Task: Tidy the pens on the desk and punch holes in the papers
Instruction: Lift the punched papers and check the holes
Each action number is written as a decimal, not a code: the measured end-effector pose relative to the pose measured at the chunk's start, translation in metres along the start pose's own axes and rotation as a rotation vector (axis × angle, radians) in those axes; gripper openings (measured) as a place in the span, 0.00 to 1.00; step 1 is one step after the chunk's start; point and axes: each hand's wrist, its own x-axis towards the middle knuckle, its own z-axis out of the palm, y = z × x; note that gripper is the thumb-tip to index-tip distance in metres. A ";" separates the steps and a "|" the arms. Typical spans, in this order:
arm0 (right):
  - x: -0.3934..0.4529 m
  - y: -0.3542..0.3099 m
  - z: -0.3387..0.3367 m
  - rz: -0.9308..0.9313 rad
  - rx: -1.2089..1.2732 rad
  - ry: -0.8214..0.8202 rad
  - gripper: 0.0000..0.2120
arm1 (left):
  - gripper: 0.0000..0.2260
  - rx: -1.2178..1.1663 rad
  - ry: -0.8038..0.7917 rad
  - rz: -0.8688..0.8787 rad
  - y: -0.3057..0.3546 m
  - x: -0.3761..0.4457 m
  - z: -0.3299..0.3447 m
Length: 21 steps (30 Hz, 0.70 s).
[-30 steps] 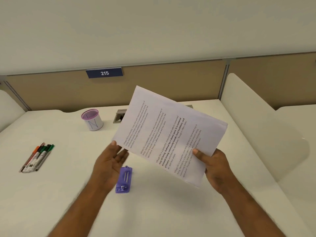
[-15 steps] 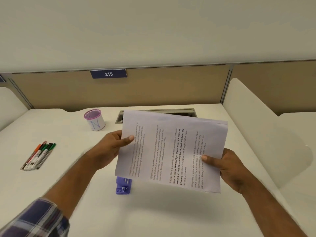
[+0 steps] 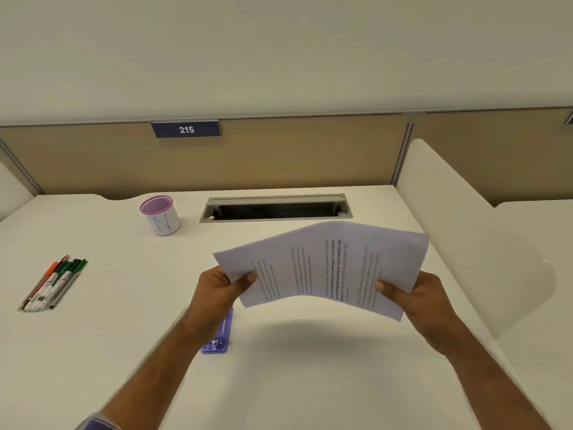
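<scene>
Holding a thin stack of white printed papers point(image 3: 325, 268) in the air above the white worktop point(image 3: 294, 383), we grip it at both short ends. Our left hand point(image 3: 221, 290) has its fingers point(image 3: 246, 279) clamped on the near left corner, thumb on top; our right hand point(image 3: 415, 301) is clamped the same way on the near right edge. The sheets arch upward between the two grips, probably because we are pressing the ends toward each other to square the stack before punching.

Just below and behind our left fingers, partly hidden by that wrist, a small purple plastic hole punch point(image 3: 220, 338) lies flat on the worktop, close enough to feed the paper edge into it next. Well to the left of our left fingers, a bundle of marker pens point(image 3: 54, 282) with orange, green and black caps lies loose, not yet tidied. Beyond our left fingers stands a pink mesh pen cup point(image 3: 160, 215) wrapped in white paper; it looks empty.

Beyond the papers, a grey cable slot point(image 3: 276, 208) is open in the worktop. A tan partition point(image 3: 279, 156) carries a blue plate point(image 3: 186, 129) reading 215, and a white divider point(image 3: 449, 218) stands to the right.
</scene>
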 end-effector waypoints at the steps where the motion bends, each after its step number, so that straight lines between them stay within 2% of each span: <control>1: -0.002 0.005 -0.001 -0.003 -0.017 0.007 0.07 | 0.08 0.001 0.007 -0.003 -0.006 -0.002 0.000; 6: -0.013 0.028 -0.004 0.029 0.000 -0.032 0.16 | 0.09 0.080 -0.011 -0.091 -0.027 -0.014 0.006; 13: -0.013 0.026 0.001 -0.011 0.014 0.107 0.09 | 0.03 0.085 0.090 -0.072 -0.027 -0.017 0.018; 15: -0.013 0.027 0.002 -0.027 0.037 0.132 0.10 | 0.05 0.110 0.099 -0.069 -0.029 -0.020 0.018; 18: -0.014 0.043 0.007 0.046 0.003 0.110 0.12 | 0.09 0.126 0.062 -0.116 -0.040 -0.023 0.020; 21: -0.018 0.054 0.013 0.086 0.002 0.111 0.12 | 0.10 0.117 0.138 -0.130 -0.045 -0.025 0.026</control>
